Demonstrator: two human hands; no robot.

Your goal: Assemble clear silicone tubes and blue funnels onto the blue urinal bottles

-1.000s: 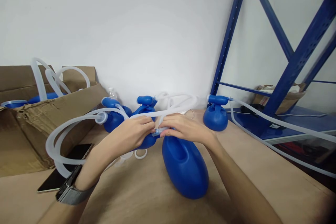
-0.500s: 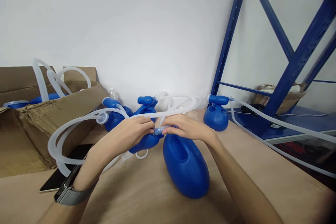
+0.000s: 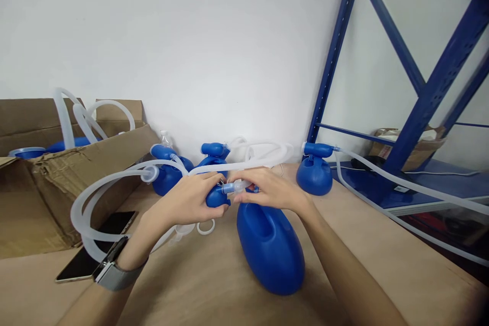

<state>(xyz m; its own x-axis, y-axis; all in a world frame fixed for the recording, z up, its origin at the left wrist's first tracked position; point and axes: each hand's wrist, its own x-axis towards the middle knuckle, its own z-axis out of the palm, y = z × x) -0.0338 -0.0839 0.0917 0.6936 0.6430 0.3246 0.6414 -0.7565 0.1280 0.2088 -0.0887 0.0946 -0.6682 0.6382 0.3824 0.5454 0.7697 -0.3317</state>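
Fingers and thumb of a person's left hand (image 3: 193, 197) close around a blue cap (image 3: 216, 197), while the right hand (image 3: 273, 188) pinches the clear connector (image 3: 240, 186) at its side, the two pieces meeting between the hands above a tan work surface (image 3: 214, 277). Just below the right hand, a blue jug (image 3: 277, 260) with a recessed grip rests on the surface. A white ring (image 3: 206, 233) lies near the left hand, and a watch (image 3: 118, 276) with a grey band circles the left wrist. Translucent tubing (image 3: 214, 167) runs behind the hands and loops at left over a dark, flat device (image 3: 82, 263). Farther back, three more blue jugs (image 3: 314, 177) line the wall (image 3: 229, 51), near a small clear bottle (image 3: 165, 138). An open cardboard box (image 3: 103, 160) holding tubes and blue pieces stands at left; blue metal shelving (image 3: 393, 30) rises at right.
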